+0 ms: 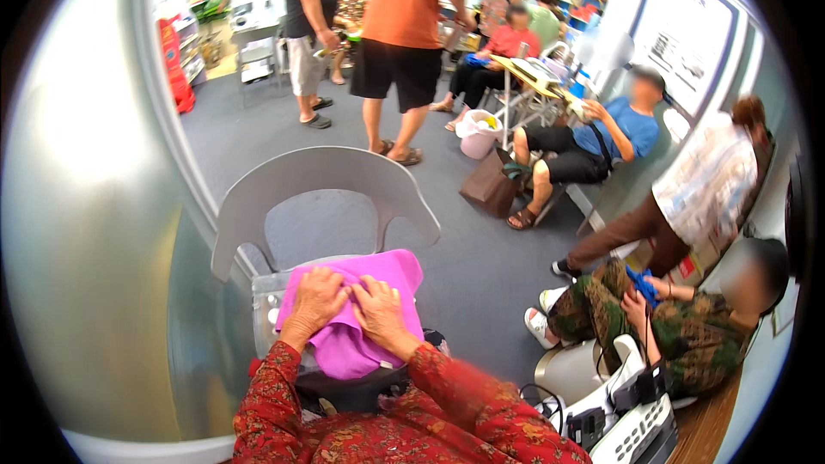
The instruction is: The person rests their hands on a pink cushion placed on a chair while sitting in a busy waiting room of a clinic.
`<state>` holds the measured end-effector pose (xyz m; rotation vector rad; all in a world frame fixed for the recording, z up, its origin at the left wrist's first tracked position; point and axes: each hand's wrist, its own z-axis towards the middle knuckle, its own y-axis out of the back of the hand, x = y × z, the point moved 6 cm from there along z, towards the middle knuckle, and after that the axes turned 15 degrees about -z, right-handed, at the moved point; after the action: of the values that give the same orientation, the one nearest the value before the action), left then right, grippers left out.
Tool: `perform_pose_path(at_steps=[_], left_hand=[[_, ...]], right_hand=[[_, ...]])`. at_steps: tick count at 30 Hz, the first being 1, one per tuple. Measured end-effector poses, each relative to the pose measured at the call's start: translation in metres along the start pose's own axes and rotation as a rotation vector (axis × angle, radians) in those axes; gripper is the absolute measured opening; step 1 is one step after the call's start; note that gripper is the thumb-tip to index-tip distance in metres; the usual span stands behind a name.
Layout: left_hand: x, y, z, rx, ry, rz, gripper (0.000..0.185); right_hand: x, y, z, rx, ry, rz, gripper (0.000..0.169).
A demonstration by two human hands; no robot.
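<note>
A bright pink cloth (399, 274) lies over a clear plastic container (263, 322) on the seat of a grey chair in front of me. Its lower part hangs in folds towards my lap, with a small pale tag at the edge. My left hand (316, 299) rests on the cloth with bent fingers. Close beside it, my right hand (380, 309) presses on the cloth too, its fingertips curled into the fabric near the middle. Whether either hand pinches the cloth is hard to tell. Several small round pale items show through the container's left side.
The grey chair's curved back (322, 167) rises beyond the cloth. A frosted panel (97, 206) stands at left. At right, a seated person (696, 335) holds blue material beside a white chair (619, 425) with black devices. Further off are a brown bag (493, 183), a pink bin (479, 138) and several people.
</note>
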<state>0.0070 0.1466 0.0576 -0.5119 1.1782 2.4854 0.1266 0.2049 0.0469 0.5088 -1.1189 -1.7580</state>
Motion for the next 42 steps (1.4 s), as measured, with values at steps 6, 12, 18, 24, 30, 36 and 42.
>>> perform_pose_path(at_steps=[6, 12, 18, 24, 30, 36, 42], left_hand=[[-0.025, 0.038, -0.045, 0.204, -0.071, -0.029, 0.017], [0.010, 0.091, -0.074, 0.129, -0.018, 0.019, 0.017], [0.054, 0.061, -0.033, 0.008, 0.121, 0.217, 0.013], [0.011, -0.008, -0.002, -0.076, 0.105, 0.288, 0.013], [-0.033, 0.024, -0.037, 0.034, 0.012, 0.045, 0.016], [-0.011, 0.070, -0.074, 0.030, 0.048, 0.051, 0.016], [0.038, 0.081, -0.062, -0.019, 0.094, 0.116, 0.012]], right_hand=[[0.029, 0.028, -0.033, 0.023, 0.097, -0.071, 0.037], [0.081, 0.014, -0.008, 0.059, 0.360, 0.079, 0.038], [0.035, -0.018, 0.040, 0.040, 0.112, 0.095, 0.032], [-0.004, -0.014, 0.019, 0.007, 0.036, -0.016, 0.032], [0.009, 0.026, -0.031, -0.019, 0.071, -0.022, 0.037], [0.055, 0.014, -0.035, 0.017, 0.182, 0.007, 0.037], [0.061, -0.012, 0.021, 0.164, 0.405, 0.155, 0.035]])
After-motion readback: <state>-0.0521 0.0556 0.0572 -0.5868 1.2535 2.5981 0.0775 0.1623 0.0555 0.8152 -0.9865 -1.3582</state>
